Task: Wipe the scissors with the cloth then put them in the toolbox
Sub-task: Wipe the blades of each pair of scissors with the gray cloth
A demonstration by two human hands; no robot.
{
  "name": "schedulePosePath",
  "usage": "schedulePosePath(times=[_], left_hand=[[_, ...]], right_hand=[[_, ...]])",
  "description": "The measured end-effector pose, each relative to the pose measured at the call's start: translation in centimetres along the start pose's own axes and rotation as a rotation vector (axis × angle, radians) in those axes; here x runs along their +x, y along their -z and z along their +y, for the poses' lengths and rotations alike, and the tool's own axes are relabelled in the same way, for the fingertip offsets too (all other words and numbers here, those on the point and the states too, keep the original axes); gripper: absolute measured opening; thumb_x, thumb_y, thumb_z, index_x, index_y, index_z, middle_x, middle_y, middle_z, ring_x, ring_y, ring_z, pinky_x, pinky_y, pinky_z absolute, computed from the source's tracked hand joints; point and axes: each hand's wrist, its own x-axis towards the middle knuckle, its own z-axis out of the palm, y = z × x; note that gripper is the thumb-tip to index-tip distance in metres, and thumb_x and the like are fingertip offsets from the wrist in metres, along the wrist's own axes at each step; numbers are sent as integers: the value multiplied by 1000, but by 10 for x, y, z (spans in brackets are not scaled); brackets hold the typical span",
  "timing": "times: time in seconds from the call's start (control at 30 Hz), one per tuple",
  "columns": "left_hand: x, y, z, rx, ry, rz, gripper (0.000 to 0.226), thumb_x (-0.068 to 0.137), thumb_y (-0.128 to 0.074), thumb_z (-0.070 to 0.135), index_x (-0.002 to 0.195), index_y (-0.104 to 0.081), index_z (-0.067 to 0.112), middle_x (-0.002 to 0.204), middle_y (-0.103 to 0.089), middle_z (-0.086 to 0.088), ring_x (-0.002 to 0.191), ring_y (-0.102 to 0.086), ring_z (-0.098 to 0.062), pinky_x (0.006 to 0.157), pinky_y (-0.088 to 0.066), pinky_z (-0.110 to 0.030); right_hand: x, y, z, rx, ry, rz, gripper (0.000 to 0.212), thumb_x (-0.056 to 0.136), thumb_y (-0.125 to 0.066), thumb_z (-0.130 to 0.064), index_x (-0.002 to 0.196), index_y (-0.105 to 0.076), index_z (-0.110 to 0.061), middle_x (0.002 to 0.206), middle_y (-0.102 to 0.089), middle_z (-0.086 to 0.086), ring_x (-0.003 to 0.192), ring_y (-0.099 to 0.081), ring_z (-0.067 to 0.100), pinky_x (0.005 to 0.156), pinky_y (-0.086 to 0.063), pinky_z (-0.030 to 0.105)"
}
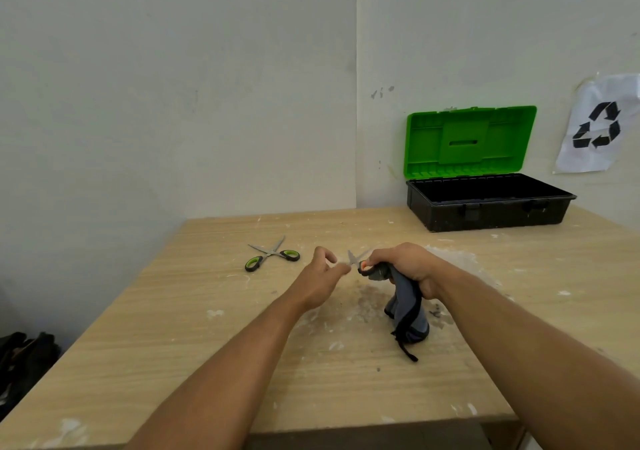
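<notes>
Worktop [207, 363]: pale wood, dusted with white smears; left and near edges in view, wide bare surface at the near left.
Toolbox [491, 207]: black tray, green lid upright against the wall, far right corner, well apart from the hands.
Cloth [408, 311]: grey with black trim, bunched, hanging down from the right hand's grip.
Right hand [405, 262]: closed on cloth and orange-handled scissors [358, 259], blades parted; handles mostly hidden.
Left hand [323, 276]: fingers loosely curled, fingertips beside the blades; contact unclear.
Green-handled scissors [272, 255]: lying open, left of the hands.
</notes>
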Motion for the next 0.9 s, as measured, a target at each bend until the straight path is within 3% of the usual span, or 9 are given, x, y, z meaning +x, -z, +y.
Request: schedulePosePath(times=[0.13,0.2,0.3,0.43,0.57,0.7,0.8,0.87,0.9], left_hand=[[-4,-8,-7,615,-223,134,50,86,-55,56,119,-28,29,108,-44,4,71,-46,-12,57,-34,-31],[-4,-15,-3,780,-339,209,49,94,-50,57,126,-32,25,119,-43,1,75,-50,-19,54,-34,-32],[-4,-21,5,790,-419,291,34,102,-42,47,125,-43,21,120,-49,-2,80,-59,-27,53,-44,-36],[-6,-29,6,750,-531,409,30,103,-44,41,118,-54,17,111,-54,0,75,-59,-26,48,-40,-33],[-5,-32,7,539,-527,512,23,102,-49,36,112,-59,17,99,-57,2,71,-57,-21,53,-46,-36],[1,-32,12,10,-300,557,13,98,-56,32,91,-62,23,84,-64,5,74,-60,-12,62,-44,-29],[6,-26,15,-402,-15,553,20,98,-55,34,85,-61,20,82,-65,2,78,-61,-20,65,-47,-31],[9,-23,16,-525,92,550,25,98,-53,39,87,-60,18,85,-65,-2,79,-61,-22,68,-49,-35],[9,-21,17,-573,128,545,26,98,-52,41,88,-60,19,88,-65,-3,80,-61,-22,70,-49,-36]], right_hand=[[2,-3,-1,-5,-12,-4,22,71,-81,-20,50,-75,-13,54,-68,0,38,-57,4,37,-41,15],[1,-5,-2,-25,2,-28,18,68,-79,-22,56,-77,-10,58,-70,1,42,-58,3,40,-42,15],[3,-7,-4,-7,39,-43,18,64,-78,-24,61,-77,-7,68,-74,5,51,-62,6,48,-48,18],[6,-8,-8,38,50,-3,23,69,-80,-26,72,-78,-3,74,-73,9,64,-63,16,65,-53,32],[4,-9,-12,161,68,-36,27,80,-78,-33,73,-72,-8,67,-69,3,50,-61,9,50,-48,22],[1,-7,-10,359,70,-67,26,86,-69,-29,70,-71,-8,73,-72,4,55,-65,7,54,-49,22],[2,-5,-5,471,79,-8,19,84,-63,-22,76,-70,-6,83,-75,7,71,-70,13,69,-53,31],[5,-8,-1,420,136,128,17,84,-64,-20,78,-74,-8,95,-76,9,90,-69,21,84,-54,40],[6,-11,1,345,191,224,14,84,-67,-22,79,-76,-14,94,-76,5,94,-68,22,84,-54,40]])
